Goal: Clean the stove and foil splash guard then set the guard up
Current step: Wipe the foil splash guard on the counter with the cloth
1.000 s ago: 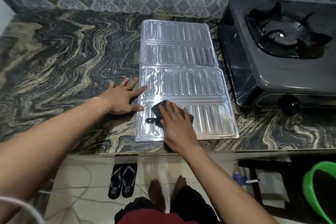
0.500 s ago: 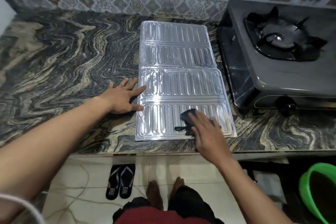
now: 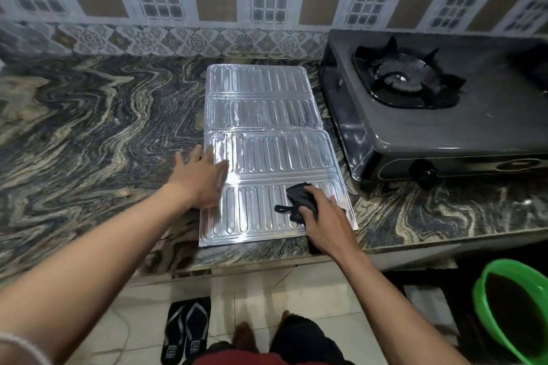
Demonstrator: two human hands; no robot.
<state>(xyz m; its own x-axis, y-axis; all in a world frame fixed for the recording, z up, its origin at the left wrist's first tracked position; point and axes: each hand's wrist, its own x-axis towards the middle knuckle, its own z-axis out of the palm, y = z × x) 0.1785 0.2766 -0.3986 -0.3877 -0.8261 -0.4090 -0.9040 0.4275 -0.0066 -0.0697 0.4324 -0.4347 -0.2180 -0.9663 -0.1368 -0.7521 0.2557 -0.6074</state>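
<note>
A ribbed silver foil splash guard (image 3: pixel 267 115) lies flat and unfolded on the marbled counter (image 3: pixel 89 127). My right hand (image 3: pixel 323 216) presses a dark cloth (image 3: pixel 299 195) onto the guard's nearest panel, near its right end. My left hand (image 3: pixel 201 178) rests flat, fingers spread, on the guard's left edge, slightly blurred. A dark grey single-burner gas stove (image 3: pixel 444 115) stands just right of the guard, its knob facing the front.
A tiled wall (image 3: pixel 267 3) rises behind the counter. Below the counter's front edge, a green bucket (image 3: pixel 486 293) of dark water stands on the floor at right. A pair of black sandals (image 3: pixel 185 329) lies near my bare feet.
My left hand shifted right from the counter onto the guard's left edge. My right hand with the cloth slid from the panel's left part to its right end.
</note>
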